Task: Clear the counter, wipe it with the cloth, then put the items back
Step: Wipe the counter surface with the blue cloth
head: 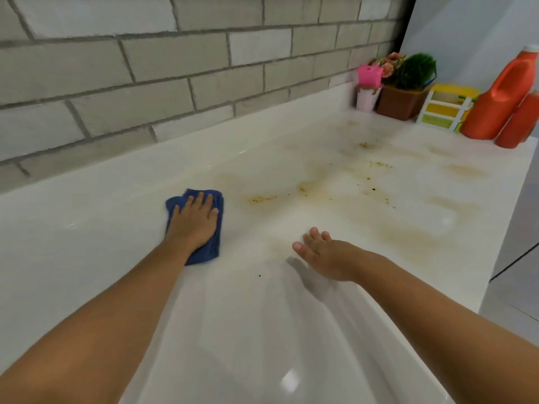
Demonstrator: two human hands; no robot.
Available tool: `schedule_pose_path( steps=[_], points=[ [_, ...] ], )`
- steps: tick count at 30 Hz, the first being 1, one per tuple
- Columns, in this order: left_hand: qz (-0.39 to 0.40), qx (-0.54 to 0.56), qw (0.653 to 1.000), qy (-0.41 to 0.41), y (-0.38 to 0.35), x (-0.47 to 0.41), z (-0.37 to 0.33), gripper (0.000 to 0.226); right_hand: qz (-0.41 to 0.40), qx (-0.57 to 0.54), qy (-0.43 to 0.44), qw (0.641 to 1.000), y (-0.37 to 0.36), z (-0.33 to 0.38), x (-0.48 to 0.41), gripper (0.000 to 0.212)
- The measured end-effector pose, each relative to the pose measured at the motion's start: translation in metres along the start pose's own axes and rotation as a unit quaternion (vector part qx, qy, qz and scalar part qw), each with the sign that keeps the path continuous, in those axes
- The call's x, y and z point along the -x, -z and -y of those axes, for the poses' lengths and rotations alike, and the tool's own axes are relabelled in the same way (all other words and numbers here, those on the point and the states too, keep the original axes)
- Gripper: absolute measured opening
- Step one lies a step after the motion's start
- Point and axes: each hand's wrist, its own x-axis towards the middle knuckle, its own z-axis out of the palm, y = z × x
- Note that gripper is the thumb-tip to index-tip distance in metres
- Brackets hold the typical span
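The blue cloth, folded into a thick pad, lies flat on the white worktop a little left of centre, not far from the upstand below the tiled wall. The left hand rests palm-down on top of it, fingers straight and slightly spread, pressing it onto the surface rather than gripping it; cloth shows past the fingertips, along the thumb side and below the wrist. The right hand is well apart from the cloth, to the right and nearer the front edge, open with relaxed fingers pointing left and forward and holding nothing; whether it touches the worktop or hangs just above it cannot be told, though its shadow lies right under it. Beyond and to the right of the hands, yellowish-brown stains and scattered crumbs mark the surface. At the far right end stand the cleared items, crowded together: a small white pot with a pink tag next to the wall, a brown planter with green and pinkish plants beside it, a yellow and white mini drawer unit, and two orange bottles touching each other. Behind the worktop runs a grey brick-pattern wall.
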Motion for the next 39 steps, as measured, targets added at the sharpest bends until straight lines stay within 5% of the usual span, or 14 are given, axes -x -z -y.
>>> schedule_pose_path(
  steps=[6,10,16,20,27,32,36,39],
  points=[
    [0.009,-0.018,0.988,-0.153,-0.023,0.110,-0.098,0.052,0.008,-0.033,0.019,0.999,0.004,-0.005,0.000,0.059],
    [0.037,-0.006,0.972,-0.232,-0.023,0.162,-0.077,0.068,-0.082,-0.126,0.059,0.987,-0.001,-0.017,0.020,0.057],
    [-0.010,-0.011,0.999,0.035,-0.009,0.094,-0.029,0.053,-0.223,-0.120,0.065,0.965,-0.004,-0.074,0.066,0.048],
    [-0.006,-0.003,0.997,0.082,-0.012,0.083,-0.063,0.053,-0.265,-0.105,0.054,0.957,0.000,-0.104,0.081,0.045],
    [0.009,0.000,0.994,-0.108,-0.039,0.168,-0.180,0.053,-0.286,-0.096,0.073,0.951,-0.007,-0.122,0.077,0.043],
    [0.043,0.003,0.970,-0.239,-0.045,0.222,-0.180,0.058,-0.259,-0.045,-0.001,0.965,-0.006,-0.155,0.080,0.044],
    [-0.010,0.073,0.995,-0.069,-0.038,0.200,-0.151,0.062,-0.239,-0.008,-0.136,0.961,-0.007,-0.193,0.088,0.032],
    [-0.028,0.036,0.998,0.042,-0.036,0.173,-0.144,0.057,-0.219,0.005,-0.123,0.968,-0.018,-0.208,0.090,0.028]
  ],
)
